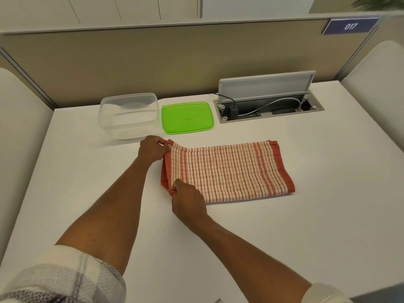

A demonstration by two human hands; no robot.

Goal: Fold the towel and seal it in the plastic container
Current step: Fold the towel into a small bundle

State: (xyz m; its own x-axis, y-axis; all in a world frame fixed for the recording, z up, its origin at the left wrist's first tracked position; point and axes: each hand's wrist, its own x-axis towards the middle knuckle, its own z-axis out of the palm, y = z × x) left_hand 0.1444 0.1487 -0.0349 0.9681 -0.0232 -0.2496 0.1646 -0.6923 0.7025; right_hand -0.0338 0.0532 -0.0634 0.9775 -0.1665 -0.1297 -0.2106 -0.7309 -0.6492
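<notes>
Pinched shut at both corners of the short left edge — left hand [152, 150] on the far corner, right hand [188, 199] on the near one, thumb against fingertips with cloth between. Striped towel [229, 171] lying in a folded band on the white table [284, 237], left end lifted slightly. Probably light, limp, not slippery — best carried over by the corners. Clear container [129, 115] and green lid [187, 117] side by side beyond, lid off.
</notes>
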